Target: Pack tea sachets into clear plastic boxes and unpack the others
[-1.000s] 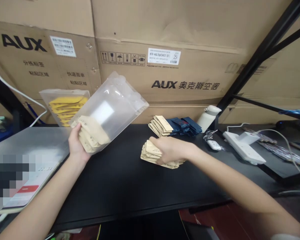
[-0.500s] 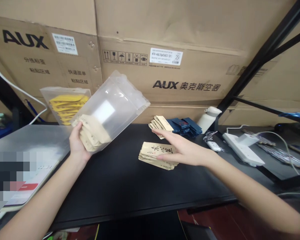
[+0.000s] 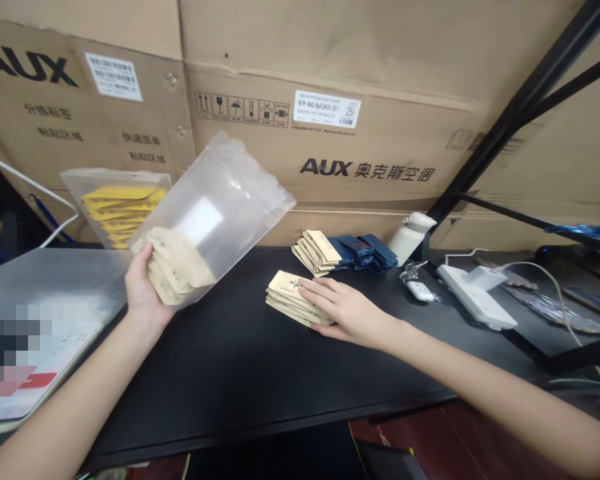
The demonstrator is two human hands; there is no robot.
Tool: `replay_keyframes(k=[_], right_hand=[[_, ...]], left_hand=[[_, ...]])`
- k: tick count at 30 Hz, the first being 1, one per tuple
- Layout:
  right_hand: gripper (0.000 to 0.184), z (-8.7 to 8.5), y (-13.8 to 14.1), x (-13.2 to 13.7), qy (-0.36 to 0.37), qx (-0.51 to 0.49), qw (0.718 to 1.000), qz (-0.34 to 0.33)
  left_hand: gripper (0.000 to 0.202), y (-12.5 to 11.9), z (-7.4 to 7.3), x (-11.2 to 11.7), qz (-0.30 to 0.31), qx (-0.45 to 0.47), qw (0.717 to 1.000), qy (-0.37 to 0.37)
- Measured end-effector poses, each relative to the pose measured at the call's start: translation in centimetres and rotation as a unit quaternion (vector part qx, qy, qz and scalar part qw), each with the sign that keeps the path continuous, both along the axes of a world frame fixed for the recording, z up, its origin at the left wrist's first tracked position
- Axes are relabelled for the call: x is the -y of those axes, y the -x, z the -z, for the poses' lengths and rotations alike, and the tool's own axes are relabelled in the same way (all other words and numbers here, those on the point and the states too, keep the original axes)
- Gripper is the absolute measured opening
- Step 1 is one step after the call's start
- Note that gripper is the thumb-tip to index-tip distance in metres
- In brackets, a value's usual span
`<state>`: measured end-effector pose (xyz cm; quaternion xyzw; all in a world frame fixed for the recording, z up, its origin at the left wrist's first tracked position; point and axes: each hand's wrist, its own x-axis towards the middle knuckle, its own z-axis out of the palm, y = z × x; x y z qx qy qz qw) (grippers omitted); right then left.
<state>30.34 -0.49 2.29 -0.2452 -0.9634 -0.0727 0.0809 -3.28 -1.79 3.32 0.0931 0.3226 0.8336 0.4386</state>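
Tilted above the table's left half is a clear plastic box [image 3: 230,193], with several beige paper packets [image 3: 177,263] inside its lower end. My left hand [image 3: 147,287] is closed around that lower end, thumb on the near face and fingers hidden beneath. On the table lies a pile of similar beige packets [image 3: 285,287], the top one bearing black brush writing. My right hand [image 3: 343,310] grips the pile's right end, fingers across the top and thumb along the near side.
Behind, a second clear box [image 3: 115,175] holds yellow packets [image 3: 125,200]. More beige packets [image 3: 317,252], dark blue packets [image 3: 365,252] and a white bottle [image 3: 411,237] stand at the back. A power strip [image 3: 475,297] lies right, beside a black metal frame [image 3: 510,127]. Large cartons [image 3: 380,60] wall the back.
My right hand has come down from above the beige pile and closed on its right end. The left hand still holds the box; the view has shifted slightly.
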Motion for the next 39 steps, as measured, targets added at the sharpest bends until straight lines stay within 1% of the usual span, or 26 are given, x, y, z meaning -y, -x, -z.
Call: replay_keyframes(k=[3, 5, 8, 12, 16, 18, 20, 22, 23, 24, 25, 27, 28, 29, 30, 32, 33, 35, 36, 37, 39], right_hand=[[0.056, 0.9, 2.5, -0.9, -0.055, -0.018, 0.996, 0.067], [0.054, 1.3, 4.0, -1.8, -0.074, -0.030, 0.990, 0.117], [0.052, 1.6, 5.7, -3.8, -0.077, -0.033, 0.984, 0.159], [0.052, 1.6, 6.9, -7.0, -0.085, -0.046, 0.973, 0.210], [0.050, 1.6, 7.6, -9.2, -0.082, -0.064, 0.965, 0.242], [0.050, 1.5, 7.6, -9.8, -0.067, -0.070, 0.963, 0.252], [0.054, 1.4, 7.3, -10.2, -0.038, -0.090, 0.964, 0.246], [0.059, 1.0, 6.6, -10.2, -0.002, -0.152, 0.963, 0.221], [0.060, 0.8, 6.1, -9.9, 0.014, -0.205, 0.957, 0.206], [0.059, 0.4, 5.6, -9.5, 0.025, -0.271, 0.943, 0.191], [0.058, -0.1, 5.2, -9.0, 0.034, -0.346, 0.921, 0.178], [0.057, -1.3, 4.3, -7.6, 0.051, -0.486, 0.858, 0.161], [0.054, -2.0, 4.0, -6.8, 0.074, -0.526, 0.834, 0.151], [0.049, -2.7, 3.7, -6.0, 0.106, -0.549, 0.818, 0.136], [0.040, -3.4, 3.5, -5.2, 0.134, -0.567, 0.804, 0.117], [0.026, -4.5, 3.2, -4.0, 0.206, -0.576, 0.787, 0.082], [0.024, -4.9, 3.2, -3.7, 0.246, -0.574, 0.778, 0.070], [0.027, -5.1, 3.1, -3.3, 0.335, -0.563, 0.753, 0.059], [0.029, -5.0, 3.1, -3.3, 0.380, -0.564, 0.731, 0.059], [0.030, -4.9, 3.0, -3.3, 0.422, -0.570, 0.703, 0.060], [0.025, -4.6, 2.8, -3.4, 0.487, -0.585, 0.646, 0.059]], left_hand=[[0.019, 0.0, 0.0, 0.0, -0.001, 0.001, 1.000, 0.004], [0.018, 0.0, 0.1, 0.0, 0.003, 0.003, 1.000, 0.006], [0.019, 0.0, 0.1, -0.1, 0.004, 0.002, 1.000, 0.006], [0.018, 0.1, 0.4, -0.2, 0.008, -0.011, 1.000, 0.008], [0.021, 0.2, 0.6, -0.2, 0.021, -0.029, 0.999, 0.011], [0.020, 0.3, 0.6, -0.2, 0.028, -0.025, 0.999, 0.019], [0.018, 0.2, 0.6, -0.2, 0.027, -0.020, 0.999, 0.024], [0.017, 0.2, 0.7, -0.2, 0.026, -0.020, 0.999, 0.027], [0.016, 0.1, 0.7, -0.1, 0.028, -0.023, 0.999, 0.029], [0.016, 0.0, 0.7, -0.1, 0.030, -0.027, 0.999, 0.032], [0.016, -0.2, 0.7, -0.1, 0.032, -0.030, 0.998, 0.035], [0.015, -0.5, 0.6, 0.1, 0.033, -0.031, 0.998, 0.040], [0.014, -0.7, 0.6, 0.2, 0.036, -0.027, 0.998, 0.043], [0.014, -1.0, 0.6, 0.3, 0.044, -0.023, 0.998, 0.050], [0.014, -1.2, 0.6, 0.4, 0.059, -0.020, 0.996, 0.060], [0.013, -1.7, 0.8, 0.7, 0.101, -0.026, 0.991, 0.084], [0.013, -1.9, 0.9, 0.8, 0.126, -0.036, 0.987, 0.094], [0.015, -2.3, 1.2, 1.0, 0.164, -0.059, 0.979, 0.104], [0.017, -2.4, 1.3, 1.1, 0.173, -0.068, 0.977, 0.105], [0.019, -2.5, 1.5, 1.2, 0.179, -0.073, 0.975, 0.106], [0.020, -2.6, 1.6, 1.2, 0.186, -0.076, 0.974, 0.109]])
